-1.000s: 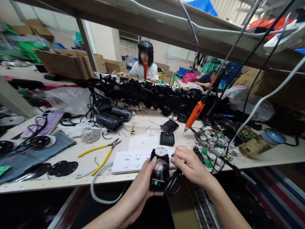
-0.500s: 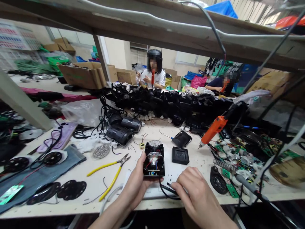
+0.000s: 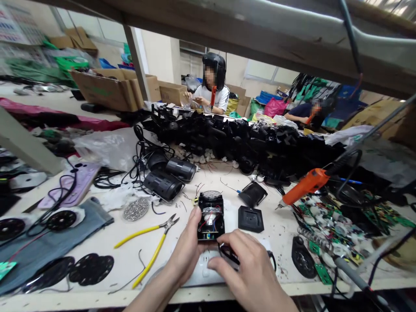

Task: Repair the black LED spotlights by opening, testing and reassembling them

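My left hand (image 3: pixel 186 251) grips a small black open housing (image 3: pixel 210 216) with red and blue wires and a small board inside, holding it just above the bench. My right hand (image 3: pixel 247 268) is closed over a black cable and plug (image 3: pixel 230 255) that runs from the housing's lower edge, right over a white power strip (image 3: pixel 201 274). A black square cover (image 3: pixel 250 219) lies just right of the housing. Yellow-handled pliers (image 3: pixel 152 238) lie to the left.
An orange electric screwdriver (image 3: pixel 305 184) hangs over green circuit boards (image 3: pixel 325 242) at the right. A long heap of black housings (image 3: pixel 247 138) runs across the back. Two black cylinders (image 3: pixel 167 177), a dish of screws (image 3: pixel 135 209) and black discs (image 3: pixel 91 268) sit left. Two other people work beyond.
The housing moved from the bench edge up over the table, and my right hand shifted left to close on the black cable and plug below it. The camera panned slightly left.
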Available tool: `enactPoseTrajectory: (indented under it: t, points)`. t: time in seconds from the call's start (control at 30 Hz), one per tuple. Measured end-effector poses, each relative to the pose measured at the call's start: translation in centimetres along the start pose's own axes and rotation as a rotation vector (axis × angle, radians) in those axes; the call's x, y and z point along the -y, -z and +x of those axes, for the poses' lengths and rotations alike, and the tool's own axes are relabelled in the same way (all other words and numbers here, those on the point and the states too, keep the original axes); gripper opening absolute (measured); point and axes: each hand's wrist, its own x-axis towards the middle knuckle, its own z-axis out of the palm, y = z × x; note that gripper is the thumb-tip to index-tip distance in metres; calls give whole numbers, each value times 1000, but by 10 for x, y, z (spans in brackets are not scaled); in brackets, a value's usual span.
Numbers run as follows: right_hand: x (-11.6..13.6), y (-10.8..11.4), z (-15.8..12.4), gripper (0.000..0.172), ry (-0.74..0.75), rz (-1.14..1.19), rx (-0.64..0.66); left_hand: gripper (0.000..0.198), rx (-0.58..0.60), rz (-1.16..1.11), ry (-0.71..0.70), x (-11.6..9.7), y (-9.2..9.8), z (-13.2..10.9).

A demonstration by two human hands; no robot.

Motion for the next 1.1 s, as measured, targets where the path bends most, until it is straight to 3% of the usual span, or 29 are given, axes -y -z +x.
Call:
enactPoseTrajectory:
  t: [0.07, 0.3, 0.43, 0.57, 0.63, 0.87, 1.0, 1.1]
  points:
    - [-1, -9, -1, 4, 72, -105, -87, 53, -7, -3, 14, -3, 0, 2]
    - [-3, -18, 2, 23, 219, -288, -251, 45, 31, -38, 126, -12, -4, 5]
    - [-6, -18, -1, 16, 196, -256, -181, 49, 119, -33, 91, -17, -1, 4]
    - [-9, -15, -6, 26, 163, -135, -77, 84, 150, -4, 98, -19, 8, 4]
    - [-10, -11, -6, 32, 105, -50, -22, 92, 162, 40, 99, -19, 11, 5]
    - [-12, 9, 3, 32, -80, 234, 186, 86, 173, 123, 79, -13, 11, 3]
    - [-12, 11, 4, 28, -130, 276, 204, 77, 164, 135, 78, -11, 10, 1]
    - [-16, 19, 9, 21, -149, 245, 172, 82, 134, 126, 84, -10, 9, 0]
